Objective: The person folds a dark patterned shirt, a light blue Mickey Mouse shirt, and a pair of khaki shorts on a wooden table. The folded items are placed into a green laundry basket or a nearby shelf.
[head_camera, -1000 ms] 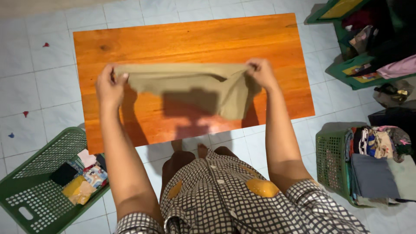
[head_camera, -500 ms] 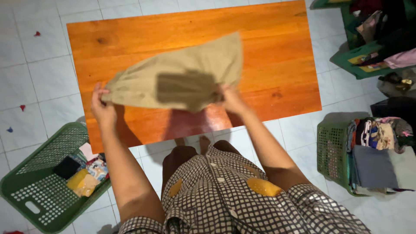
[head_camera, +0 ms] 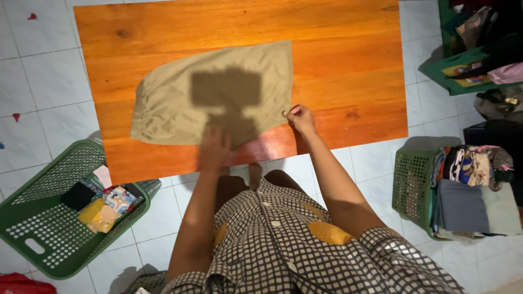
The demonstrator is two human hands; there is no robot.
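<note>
**Surroundings, head view**

Orange-brown wooden table (head_camera: pixel 348 65) on a floor of pale square tiles (head_camera: pixel 32 81). Dark knot in the wood near the far left corner.

Green perforated basket (head_camera: pixel 38 228) on the floor at the near left, tilted, beside the table corner. Inside it: a few small folded pieces, one black, one yellow, one patterned.

Second green basket (head_camera: pixel 411 190) at the near right, packed full with folded clothes (head_camera: pixel 468 190) in grey, striped and printed fabric, stacked above the rim.

Far right: green crates (head_camera: pixel 463 68) holding dark and pink garments.

Small red scraps (head_camera: pixel 16 116) scattered on the tiles at left.
</note>
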